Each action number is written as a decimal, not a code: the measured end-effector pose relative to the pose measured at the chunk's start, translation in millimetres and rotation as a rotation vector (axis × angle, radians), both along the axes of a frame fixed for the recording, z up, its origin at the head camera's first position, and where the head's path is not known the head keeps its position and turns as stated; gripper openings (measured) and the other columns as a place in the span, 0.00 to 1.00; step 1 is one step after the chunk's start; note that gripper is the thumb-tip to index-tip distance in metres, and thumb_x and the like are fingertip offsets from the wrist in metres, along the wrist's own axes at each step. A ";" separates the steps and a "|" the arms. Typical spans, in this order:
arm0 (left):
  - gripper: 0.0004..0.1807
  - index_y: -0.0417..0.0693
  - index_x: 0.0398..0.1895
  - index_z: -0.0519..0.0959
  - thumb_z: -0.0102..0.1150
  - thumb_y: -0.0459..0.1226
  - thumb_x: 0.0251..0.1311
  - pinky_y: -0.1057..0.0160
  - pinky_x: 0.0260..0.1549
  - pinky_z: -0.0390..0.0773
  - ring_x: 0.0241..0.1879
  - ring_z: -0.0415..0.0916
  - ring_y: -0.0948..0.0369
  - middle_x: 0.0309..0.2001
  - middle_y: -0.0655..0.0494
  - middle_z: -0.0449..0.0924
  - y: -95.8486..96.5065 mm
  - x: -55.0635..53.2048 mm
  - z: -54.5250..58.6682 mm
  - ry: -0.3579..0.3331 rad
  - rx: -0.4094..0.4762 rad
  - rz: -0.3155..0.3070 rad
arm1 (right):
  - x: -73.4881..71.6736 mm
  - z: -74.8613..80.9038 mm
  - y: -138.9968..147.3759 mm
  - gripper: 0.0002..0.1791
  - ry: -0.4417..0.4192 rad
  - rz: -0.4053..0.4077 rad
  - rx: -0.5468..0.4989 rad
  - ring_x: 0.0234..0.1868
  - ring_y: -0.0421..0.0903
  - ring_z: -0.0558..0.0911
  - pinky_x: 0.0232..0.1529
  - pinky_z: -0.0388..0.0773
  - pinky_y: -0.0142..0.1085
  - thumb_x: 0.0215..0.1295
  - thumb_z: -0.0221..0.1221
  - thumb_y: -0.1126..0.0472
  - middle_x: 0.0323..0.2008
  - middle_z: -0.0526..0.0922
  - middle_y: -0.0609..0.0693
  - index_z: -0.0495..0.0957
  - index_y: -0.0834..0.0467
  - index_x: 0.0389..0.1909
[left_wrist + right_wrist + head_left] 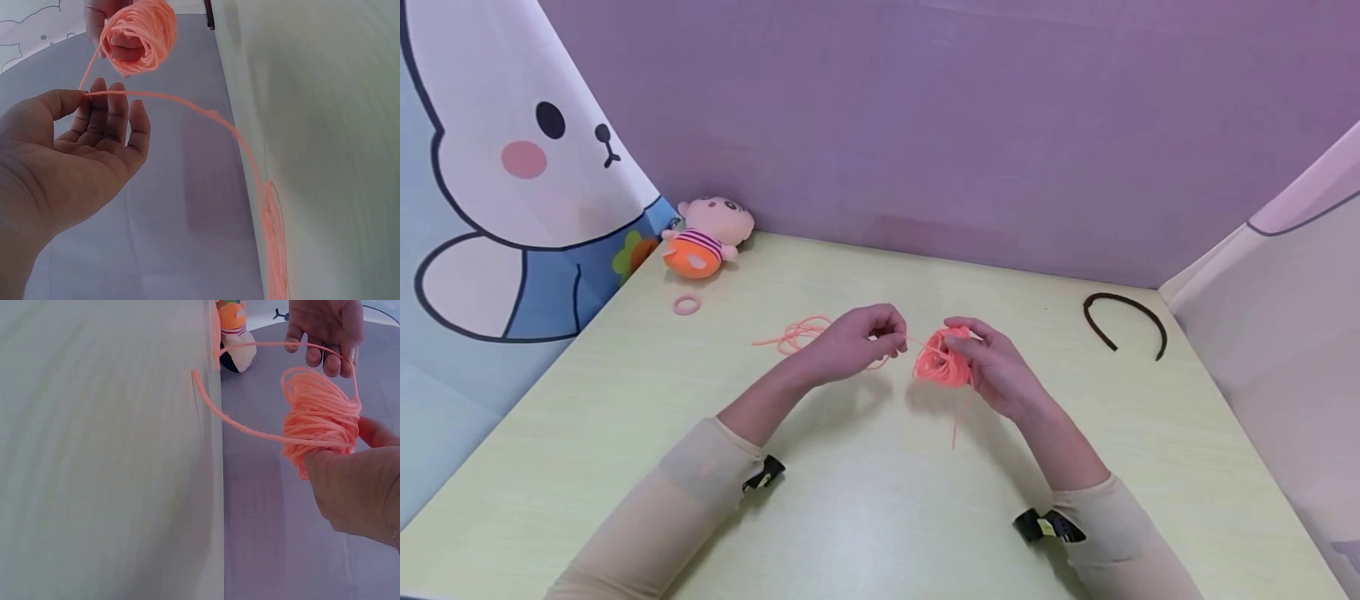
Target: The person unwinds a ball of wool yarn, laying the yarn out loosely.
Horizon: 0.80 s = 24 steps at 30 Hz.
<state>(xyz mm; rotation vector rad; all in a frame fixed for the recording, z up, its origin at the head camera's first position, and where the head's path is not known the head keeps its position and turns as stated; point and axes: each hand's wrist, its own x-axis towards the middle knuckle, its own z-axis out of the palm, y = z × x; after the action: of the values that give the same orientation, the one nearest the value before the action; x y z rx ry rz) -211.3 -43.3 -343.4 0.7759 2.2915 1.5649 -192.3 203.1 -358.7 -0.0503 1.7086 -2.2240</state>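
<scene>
My right hand (1000,371) holds a coil of coral-pink yarn (942,360) above the table, with fingers inside the loops, as the left wrist view shows. A short tail of yarn hangs below the coil. To its left, my left hand (859,340) pinches the strand (169,97) between thumb and index finger, its other fingers loosely bent. One side of that strand runs to the coil (320,415); the other curves down to a loose heap of yarn (797,335) on the table, partly hidden behind the left hand and forearm.
A plush doll (707,237) in orange and stripes leans at the back left corner, with a pink ring (687,304) in front of it. A dark headband (1126,317) lies at the back right. Printed cloth (925,125) encloses the table (850,517).
</scene>
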 end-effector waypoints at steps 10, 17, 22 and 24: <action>0.05 0.47 0.38 0.77 0.52 0.35 0.73 0.41 0.42 0.77 0.43 0.79 0.49 0.38 0.52 0.81 -3.6 -1.3 2.8 -0.012 0.002 -0.005 | -1.5 -0.7 1.1 0.19 -0.023 -0.059 -0.032 0.34 0.41 0.85 0.35 0.82 0.30 0.74 0.56 0.69 0.39 0.85 0.51 0.66 0.61 0.62; 0.05 0.47 0.39 0.76 0.52 0.35 0.74 0.43 0.42 0.78 0.45 0.78 0.44 0.39 0.50 0.81 -0.7 0.0 2.7 -0.031 -0.011 -0.042 | -1.9 1.8 0.8 0.20 -0.050 -0.103 -0.107 0.39 0.43 0.86 0.40 0.83 0.32 0.75 0.56 0.68 0.41 0.85 0.52 0.64 0.61 0.64; 0.05 0.47 0.38 0.76 0.52 0.34 0.74 0.55 0.36 0.77 0.42 0.78 0.46 0.37 0.52 0.82 0.2 0.3 0.9 -0.013 -0.024 -0.053 | -2.3 1.9 -0.3 0.19 -0.040 -0.127 -0.101 0.36 0.42 0.86 0.39 0.83 0.31 0.73 0.56 0.72 0.41 0.83 0.52 0.65 0.61 0.61; 0.05 0.47 0.38 0.77 0.52 0.34 0.73 0.59 0.34 0.75 0.41 0.78 0.50 0.37 0.53 0.82 0.3 0.4 0.5 -0.007 -0.031 -0.054 | -2.7 1.6 -0.4 0.19 -0.038 -0.132 -0.096 0.36 0.41 0.86 0.39 0.83 0.30 0.72 0.56 0.73 0.41 0.82 0.52 0.66 0.60 0.59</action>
<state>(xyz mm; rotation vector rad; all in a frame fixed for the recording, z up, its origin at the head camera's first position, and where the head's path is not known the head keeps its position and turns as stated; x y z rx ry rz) -210.9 -42.9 -342.9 0.8158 2.2650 1.5029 -194.9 202.7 -357.0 0.0832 1.6282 -2.3852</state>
